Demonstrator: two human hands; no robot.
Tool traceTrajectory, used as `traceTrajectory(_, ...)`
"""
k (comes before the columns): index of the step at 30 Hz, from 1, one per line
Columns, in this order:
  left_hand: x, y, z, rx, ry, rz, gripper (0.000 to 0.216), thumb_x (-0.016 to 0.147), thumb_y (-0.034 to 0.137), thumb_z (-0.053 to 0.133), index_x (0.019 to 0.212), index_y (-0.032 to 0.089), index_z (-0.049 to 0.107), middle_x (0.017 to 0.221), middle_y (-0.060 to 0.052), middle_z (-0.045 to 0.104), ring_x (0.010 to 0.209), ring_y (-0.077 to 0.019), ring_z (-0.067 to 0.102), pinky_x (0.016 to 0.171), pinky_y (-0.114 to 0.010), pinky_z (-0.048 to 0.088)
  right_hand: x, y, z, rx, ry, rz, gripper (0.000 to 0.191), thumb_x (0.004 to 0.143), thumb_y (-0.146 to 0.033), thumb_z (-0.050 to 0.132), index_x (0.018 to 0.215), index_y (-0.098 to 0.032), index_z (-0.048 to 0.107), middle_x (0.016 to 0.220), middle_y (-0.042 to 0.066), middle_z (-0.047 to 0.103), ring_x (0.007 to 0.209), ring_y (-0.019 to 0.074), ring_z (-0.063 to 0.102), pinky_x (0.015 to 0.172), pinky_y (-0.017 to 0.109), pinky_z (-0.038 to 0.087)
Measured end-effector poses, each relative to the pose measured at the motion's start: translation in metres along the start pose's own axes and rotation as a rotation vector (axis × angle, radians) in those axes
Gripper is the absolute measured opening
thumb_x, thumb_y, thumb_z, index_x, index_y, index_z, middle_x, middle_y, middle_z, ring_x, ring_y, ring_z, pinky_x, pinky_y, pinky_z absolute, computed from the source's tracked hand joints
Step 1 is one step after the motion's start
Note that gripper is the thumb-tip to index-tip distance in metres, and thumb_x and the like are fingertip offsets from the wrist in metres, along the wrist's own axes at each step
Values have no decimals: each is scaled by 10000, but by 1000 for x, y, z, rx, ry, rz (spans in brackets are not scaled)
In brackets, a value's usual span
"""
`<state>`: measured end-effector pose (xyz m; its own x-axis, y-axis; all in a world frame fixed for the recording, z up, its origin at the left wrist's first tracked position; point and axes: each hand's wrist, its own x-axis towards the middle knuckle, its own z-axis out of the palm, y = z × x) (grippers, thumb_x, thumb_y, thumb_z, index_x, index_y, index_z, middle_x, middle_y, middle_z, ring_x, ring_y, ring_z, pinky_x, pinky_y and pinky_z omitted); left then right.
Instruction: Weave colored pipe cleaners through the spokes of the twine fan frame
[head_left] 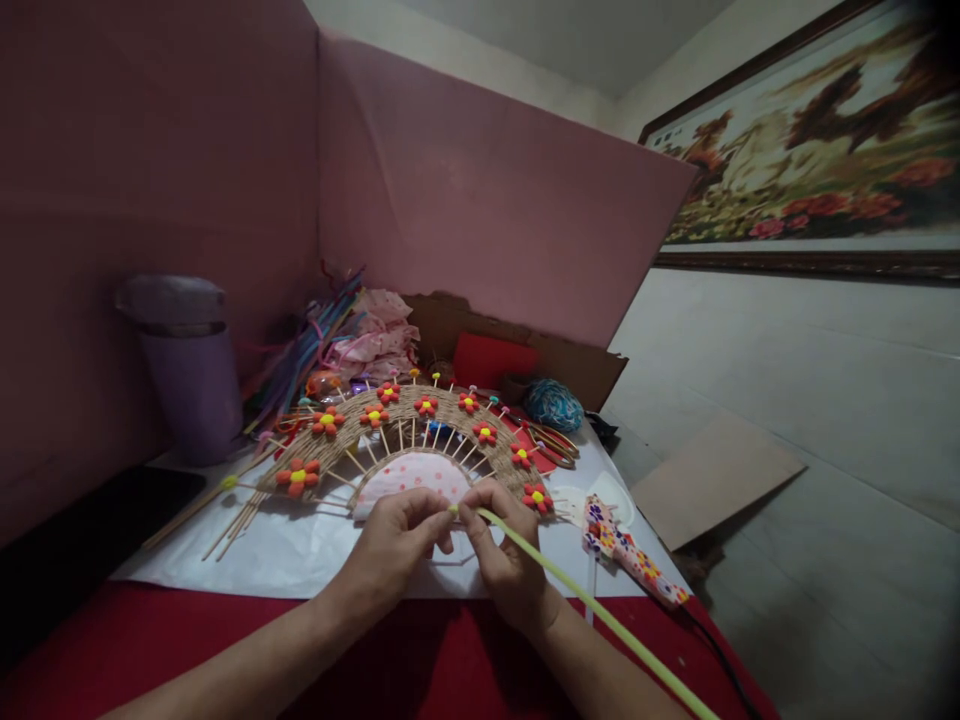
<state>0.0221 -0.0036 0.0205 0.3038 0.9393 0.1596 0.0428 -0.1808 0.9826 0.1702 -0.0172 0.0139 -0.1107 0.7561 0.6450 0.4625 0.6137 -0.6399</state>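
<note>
A long yellow-green pipe cleaner point(600, 608) runs from my fingertips down to the lower right edge of the head view. My left hand point(409, 535) pinches its short tip, and my right hand point(502, 545) grips it just beside that, thumb against forefinger. Right behind both hands lies a fan-shaped piece point(442, 405) of woven twine on thin sticks, with red and orange flowers with yellow centres on it. Its inner half-circle point(412, 478) is covered in white fabric with pink dots, partly hidden by my hands.
A flower-patterned glue gun point(634, 560) with a black cord lies at the right on the white sheet point(300, 555). Behind the fan are blue yarn point(553, 403), scissors point(553, 443) and a bundle of pipe cleaners point(322, 330). A purple tumbler point(191, 375) stands left.
</note>
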Motion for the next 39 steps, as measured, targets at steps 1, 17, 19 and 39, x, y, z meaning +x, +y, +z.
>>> traceTrajectory(1,-1,2,-2,67,-13,36,230,772,328,549,646,143,602,572,-2,585,479,-83,445,451,-186,325,0,1,-2,0,-19,-3,135,848,-231,494,731,-179,537,645,-6,512,586,136,500,566,253,380)
traceTrajectory(17,-6,8,-6,159,-29,54,201,750,207,496,569,146,560,523,10,546,493,-87,436,479,-201,310,3,0,-7,49,-143,-169,75,804,-126,525,762,-177,560,699,25,556,646,151,532,599,275,420)
traceTrajectory(19,-5,8,-3,-1,27,-20,197,729,244,527,557,148,537,495,21,527,438,-69,395,435,-191,284,2,0,-4,61,-92,-231,104,786,-91,526,804,-181,575,737,34,574,679,155,550,619,281,440)
traceTrajectory(39,-1,0,-5,-61,-61,-96,258,743,379,577,624,150,589,475,40,520,318,-47,357,314,-165,238,6,3,-9,63,-78,-186,98,803,-138,516,766,-177,599,684,29,572,649,158,537,607,281,419)
